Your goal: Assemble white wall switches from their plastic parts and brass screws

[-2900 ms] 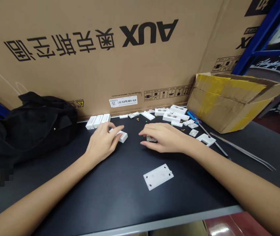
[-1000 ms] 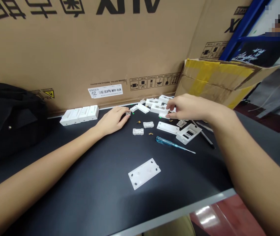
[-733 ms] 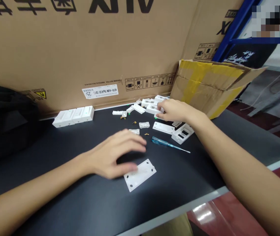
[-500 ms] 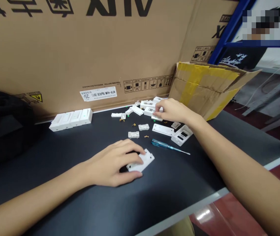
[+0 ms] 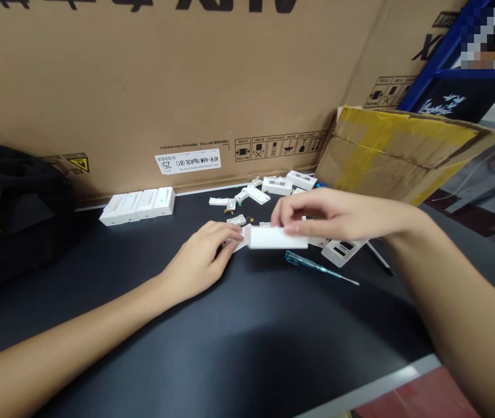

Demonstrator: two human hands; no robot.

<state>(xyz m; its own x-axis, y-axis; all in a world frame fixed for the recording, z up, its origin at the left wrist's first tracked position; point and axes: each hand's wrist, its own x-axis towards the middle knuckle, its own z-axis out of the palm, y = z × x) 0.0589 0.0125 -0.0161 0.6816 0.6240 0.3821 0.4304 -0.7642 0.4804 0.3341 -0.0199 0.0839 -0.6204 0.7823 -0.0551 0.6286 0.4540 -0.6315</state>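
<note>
A long, rectangular white plastic housing [image 5: 277, 237] lies crosswise between the hands, its smooth side facing the camera, raised just off the black bench. The right hand [image 5: 334, 215] grips its right end from above; the left hand [image 5: 199, 256] pinches a white plate [image 5: 239, 244] against its left end.

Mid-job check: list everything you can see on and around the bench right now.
white plastic housing: 1, white, held above the black workbench
row of housings: 4, white, back left of bench
loose plastic parts: several, white, back centre
vented cover: 1, white, right of the hands
screwdriver: 1, blue handle, front of cover
bag: 1, black, far left
AUX carton: 1, brown, behind bench
open box: 1, brown, yellow tape, back right
left hand: at housing's left end
right hand: gripping housing
</note>
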